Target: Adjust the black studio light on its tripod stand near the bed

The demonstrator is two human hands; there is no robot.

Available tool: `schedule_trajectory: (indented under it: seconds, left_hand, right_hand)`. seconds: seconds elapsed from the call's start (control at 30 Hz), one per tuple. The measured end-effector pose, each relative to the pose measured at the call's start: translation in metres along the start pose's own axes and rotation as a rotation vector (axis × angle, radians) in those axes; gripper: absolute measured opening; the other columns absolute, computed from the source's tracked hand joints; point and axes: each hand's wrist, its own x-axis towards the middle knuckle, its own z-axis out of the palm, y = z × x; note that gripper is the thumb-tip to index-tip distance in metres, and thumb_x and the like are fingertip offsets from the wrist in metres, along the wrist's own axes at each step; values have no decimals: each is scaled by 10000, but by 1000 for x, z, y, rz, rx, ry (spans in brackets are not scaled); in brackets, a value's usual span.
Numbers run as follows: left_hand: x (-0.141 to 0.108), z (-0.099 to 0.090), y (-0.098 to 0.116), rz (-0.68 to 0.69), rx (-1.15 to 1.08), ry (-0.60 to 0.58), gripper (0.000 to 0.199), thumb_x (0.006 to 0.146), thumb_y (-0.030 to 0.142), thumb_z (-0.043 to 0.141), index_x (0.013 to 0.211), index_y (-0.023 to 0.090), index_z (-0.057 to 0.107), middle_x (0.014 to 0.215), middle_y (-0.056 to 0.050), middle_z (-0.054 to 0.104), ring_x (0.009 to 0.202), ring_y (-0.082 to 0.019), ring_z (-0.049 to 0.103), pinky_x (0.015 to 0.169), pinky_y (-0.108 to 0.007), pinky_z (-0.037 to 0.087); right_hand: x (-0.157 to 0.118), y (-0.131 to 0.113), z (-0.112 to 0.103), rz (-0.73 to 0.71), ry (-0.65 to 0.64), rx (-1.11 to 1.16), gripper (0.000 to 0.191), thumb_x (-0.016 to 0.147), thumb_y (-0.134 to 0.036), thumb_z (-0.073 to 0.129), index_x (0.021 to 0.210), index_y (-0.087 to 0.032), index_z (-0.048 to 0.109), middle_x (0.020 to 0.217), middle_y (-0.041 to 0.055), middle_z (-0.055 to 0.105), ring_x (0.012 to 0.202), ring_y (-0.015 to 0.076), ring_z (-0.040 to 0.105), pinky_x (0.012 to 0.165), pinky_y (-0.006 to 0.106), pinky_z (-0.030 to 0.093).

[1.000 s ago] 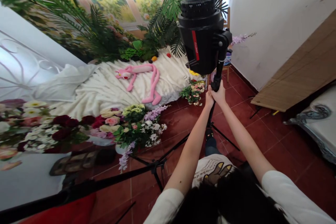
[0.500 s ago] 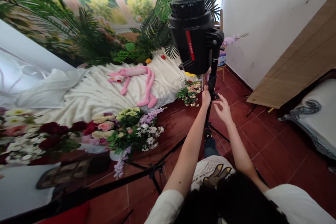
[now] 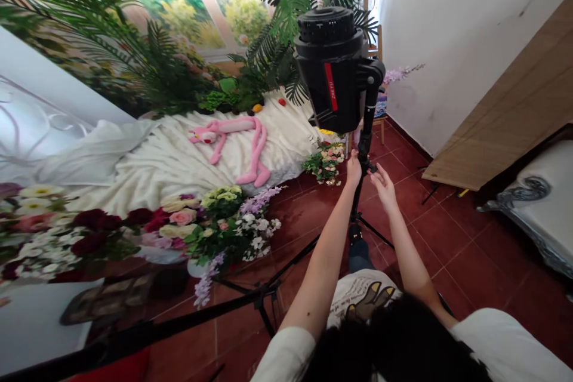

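Note:
A black studio light (image 3: 329,80) with a red stripe stands in front of me on a black light stand (image 3: 367,122). My left hand (image 3: 354,168) is wrapped round the stand's pole below the light. On the other side, my right hand (image 3: 382,186) has its fingers at the stand's clamp knob (image 3: 371,168), thumb and fingertips close together as in a pinch. The stand's legs spread on the floor near my shoe (image 3: 355,234).
A pink plush toy (image 3: 235,125) lies on a white draped blanket (image 3: 179,158). Artificial flowers (image 3: 181,218) line its front. A second black stand (image 3: 264,292) crosses the lower left. At right are a wooden board (image 3: 501,107) and a white, silver-trimmed seat (image 3: 544,179).
My right hand's fingers have moved in to the clamp knob from a more spread pose. The view has shifted slightly, so the light sits a little lower. My left hand stays on the pole.

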Motion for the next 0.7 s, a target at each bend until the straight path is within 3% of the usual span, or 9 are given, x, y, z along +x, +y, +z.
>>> schedule_trajectory:
  seconds: [0.07, 0.17, 0.27, 0.33, 0.43, 0.7]
  left_hand:
    - [1, -1, -3, -16, -30, 1, 650, 881, 750, 354, 774, 165, 613, 703, -49, 677, 593, -119, 607, 637, -259, 513]
    - [3, -2, -6, -30, -45, -13, 646, 878, 753, 362, 774, 168, 615, 707, -42, 666, 594, -109, 595, 647, -250, 511]
    - [4, -2, -8, -21, -61, -25, 649, 872, 760, 364, 795, 169, 620, 729, -43, 670, 618, -109, 605, 665, -248, 518]
    - [5, -2, -8, -16, -80, -17, 638, 874, 751, 380, 803, 165, 622, 748, -48, 679, 640, -114, 618, 683, -251, 524]
    - [4, -2, -6, -21, -92, -12, 616, 901, 711, 383, 809, 155, 631, 748, -52, 685, 646, -118, 623, 701, -255, 527]
    - [4, -3, -4, -13, -54, -40, 616, 956, 640, 327, 774, 147, 650, 735, -62, 703, 641, -122, 628, 697, -253, 519]
  right_hand:
    - [0, -1, -1, 16, 19, -11, 659, 858, -626, 557, 1394, -246, 511, 1196, 118, 683, 1153, 229, 660, 980, 435, 548]
    - [-3, -7, -6, -91, 73, -208, 563, 878, -642, 541, 1265, -239, 615, 1313, 150, 605, 1240, 251, 590, 1018, 457, 525]
    - [-5, -13, -11, -256, 42, -458, 450, 941, -600, 483, 1106, -243, 703, 1481, 135, 477, 1406, 274, 429, 1152, 516, 390]
    - [-5, -13, -11, -311, -34, -521, 453, 995, -552, 398, 1107, -248, 714, 1509, 109, 469, 1447, 263, 379, 1204, 534, 303]
    - [-2, -8, -9, -313, -62, -497, 504, 1027, -520, 319, 1174, -232, 706, 1486, 112, 503, 1443, 240, 393, 1222, 506, 278]
    - [3, 1, -11, -328, -11, -468, 493, 1009, -544, 377, 1214, -255, 721, 1390, 105, 580, 1321, 238, 510, 1177, 458, 352]
